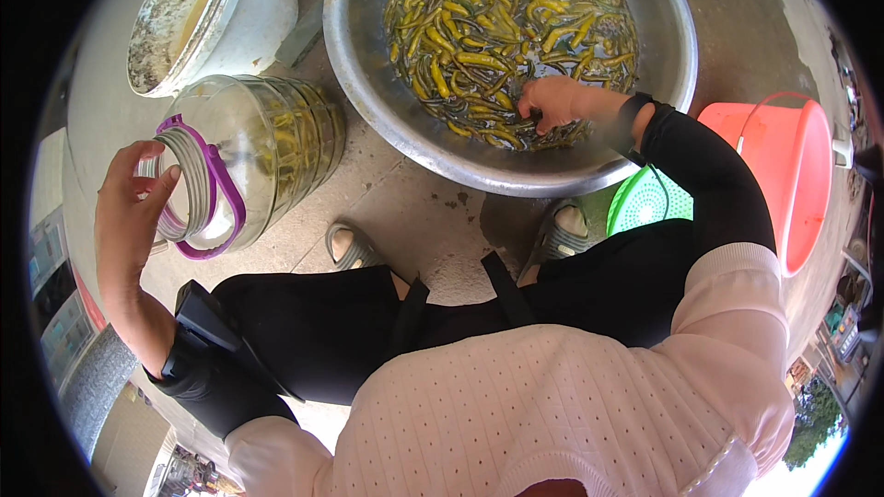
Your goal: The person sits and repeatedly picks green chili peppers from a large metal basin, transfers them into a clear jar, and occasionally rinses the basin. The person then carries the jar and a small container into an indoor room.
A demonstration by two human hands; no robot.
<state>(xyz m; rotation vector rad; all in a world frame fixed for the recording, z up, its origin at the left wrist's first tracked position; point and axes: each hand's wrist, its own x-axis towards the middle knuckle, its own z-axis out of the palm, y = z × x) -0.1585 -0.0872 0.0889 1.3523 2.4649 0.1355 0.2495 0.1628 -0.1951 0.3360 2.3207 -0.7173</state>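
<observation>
A wide metal basin (387, 131) holds many yellow-green chili peppers (476, 59) in liquid. My right hand (552, 103) reaches down among the peppers near the basin's near right side, fingers curled; whether it holds any cannot be told. To the left, a large clear jar (255, 145) with a purple handle (224, 186) leans with its mouth towards me, and peppers lie at its far end. My left hand (141, 200) grips the rim of the jar's threaded mouth, thumb and fingers on its edge.
A stained white bucket (259, 21) stands beyond the jar. Right of the basin are a pink-red bucket (770, 131) and a green perforated basket (646, 203), partly hidden by my arm and leg. My sandalled feet rest on the concrete floor (442, 221), which has a wet patch.
</observation>
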